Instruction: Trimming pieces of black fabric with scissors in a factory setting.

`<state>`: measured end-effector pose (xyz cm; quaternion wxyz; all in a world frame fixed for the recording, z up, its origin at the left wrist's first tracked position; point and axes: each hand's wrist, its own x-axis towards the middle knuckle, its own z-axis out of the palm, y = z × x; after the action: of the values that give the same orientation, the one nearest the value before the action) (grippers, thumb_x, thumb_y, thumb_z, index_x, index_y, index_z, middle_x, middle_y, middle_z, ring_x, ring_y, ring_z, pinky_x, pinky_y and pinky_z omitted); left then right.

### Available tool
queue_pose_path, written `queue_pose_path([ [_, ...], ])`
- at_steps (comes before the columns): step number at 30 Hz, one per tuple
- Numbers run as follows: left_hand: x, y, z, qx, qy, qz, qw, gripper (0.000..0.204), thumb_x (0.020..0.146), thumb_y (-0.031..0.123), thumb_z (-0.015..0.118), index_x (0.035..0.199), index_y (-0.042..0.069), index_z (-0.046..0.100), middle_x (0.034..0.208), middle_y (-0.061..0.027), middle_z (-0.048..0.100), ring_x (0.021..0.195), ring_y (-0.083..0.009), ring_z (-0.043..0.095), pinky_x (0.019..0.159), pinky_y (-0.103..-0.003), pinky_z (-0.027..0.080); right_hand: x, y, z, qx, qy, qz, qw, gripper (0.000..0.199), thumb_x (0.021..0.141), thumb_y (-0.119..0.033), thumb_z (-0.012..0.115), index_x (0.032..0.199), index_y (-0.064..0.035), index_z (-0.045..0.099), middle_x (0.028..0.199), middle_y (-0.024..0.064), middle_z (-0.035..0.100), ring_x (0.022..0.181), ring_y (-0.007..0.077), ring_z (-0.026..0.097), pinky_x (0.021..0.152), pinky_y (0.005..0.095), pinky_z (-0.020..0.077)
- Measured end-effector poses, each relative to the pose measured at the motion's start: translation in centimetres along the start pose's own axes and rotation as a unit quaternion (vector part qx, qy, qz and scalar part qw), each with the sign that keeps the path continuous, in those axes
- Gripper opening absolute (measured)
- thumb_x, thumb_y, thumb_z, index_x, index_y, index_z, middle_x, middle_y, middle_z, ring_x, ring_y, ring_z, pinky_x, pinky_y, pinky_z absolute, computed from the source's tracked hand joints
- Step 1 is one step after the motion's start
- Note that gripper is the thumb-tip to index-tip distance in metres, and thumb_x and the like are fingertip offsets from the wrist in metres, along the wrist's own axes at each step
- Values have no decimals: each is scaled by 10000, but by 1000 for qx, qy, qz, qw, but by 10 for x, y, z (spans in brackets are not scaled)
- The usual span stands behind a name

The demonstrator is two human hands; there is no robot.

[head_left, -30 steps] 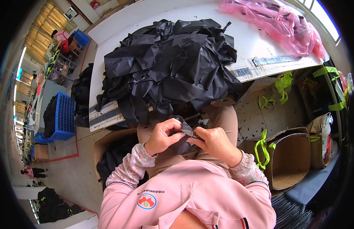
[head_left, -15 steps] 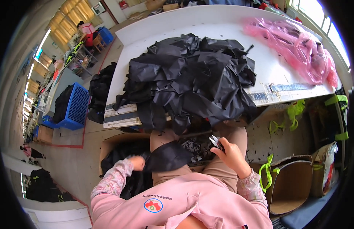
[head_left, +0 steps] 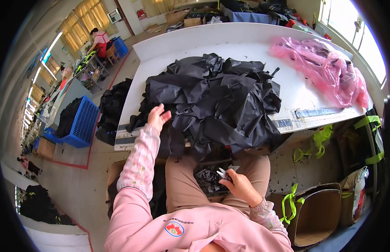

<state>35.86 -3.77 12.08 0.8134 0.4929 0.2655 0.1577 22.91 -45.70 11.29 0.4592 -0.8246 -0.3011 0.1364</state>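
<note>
A heaped pile of thin black fabric pieces point(head_left: 220, 96) covers the middle of the white table point(head_left: 245, 42), and some hang over its near edge. My left hand point(head_left: 158, 117) is at the left near side of the pile, fingers spread and nothing held in them. Whether its fingertips touch the fabric I cannot tell. Above my right thigh, my right hand point(head_left: 241, 185) is closed around thread snips point(head_left: 222, 174), their pale pointed blades sticking out to the left. The handle is mostly covered by my fingers.
Crumpled pink plastic point(head_left: 323, 69) lies on the table's right side. An open cardboard box point(head_left: 317, 220) with a neon-yellow tie stands at lower right. Dark scraps lie below, between my legs. A blue crate point(head_left: 81, 126) holds black fabric at left. Another person point(head_left: 100, 42) works far left.
My left hand has risen from beside my left thigh to the pile. A black piece that lay over my left thigh is gone from there. My right hand with the snips has shifted slightly left and down.
</note>
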Motion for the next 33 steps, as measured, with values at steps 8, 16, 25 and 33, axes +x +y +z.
queue_pose_path([
  [8,29,23,40,-137,-44,55,988,123,860,103,688,825,96,571,681,-17,574,588,-143,589,549,-311,521,-24,25,-10,17,17,60,998,319,873,-267,680,988,-6,537,735,218,624,692,401,616,591,436,478],
  [16,-179,-61,64,431,-424,248,757,183,870,137,662,1006,14,665,915,-110,653,844,-195,623,737,-311,497,18,26,-18,480,145,172,848,232,967,-279,560,1039,-60,548,767,39,650,390,16,354,345,187,298],
  [25,-244,-151,30,512,-481,156,694,202,831,134,640,1013,51,666,1010,-151,645,976,-317,620,868,-393,481,34,12,18,351,-39,78,932,370,839,-58,712,1174,-10,564,947,53,666,884,104,611,809,263,494],
  [33,-240,-102,8,421,-695,-22,582,437,883,296,673,1176,-21,605,1089,-146,659,1014,-251,628,938,-344,472,11,5,32,221,-59,69,971,257,813,-3,699,1058,-12,623,923,30,654,887,102,598,827,262,489],
])
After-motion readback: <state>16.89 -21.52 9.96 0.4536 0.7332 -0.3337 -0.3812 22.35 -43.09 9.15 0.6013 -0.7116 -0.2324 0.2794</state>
